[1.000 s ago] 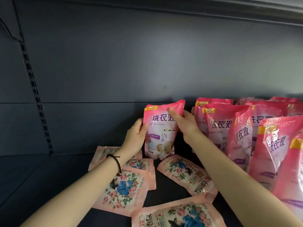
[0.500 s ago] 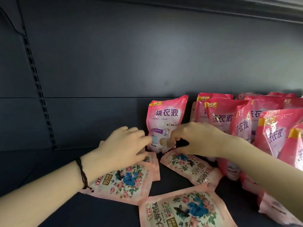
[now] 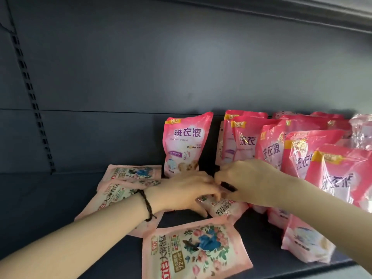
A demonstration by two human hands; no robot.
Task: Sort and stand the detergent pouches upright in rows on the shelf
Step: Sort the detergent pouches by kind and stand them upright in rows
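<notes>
A dark blue-grey back wall [image 3: 181, 67] is filling most of what I am seeing. A thin level seam [image 3: 90, 110] is running across it, splitting it into an upper and a lower panel. On the left, a metal strip [image 3: 31, 93] with a column of small slots is slanting down the wall and ending near its foot. At the top right, the paler edge of an upper shelf [image 3: 342, 9] is cutting across the corner. I am wearing a dark braided bracelet [image 3: 148, 205] on my left side, its knotted end sticking out.
</notes>
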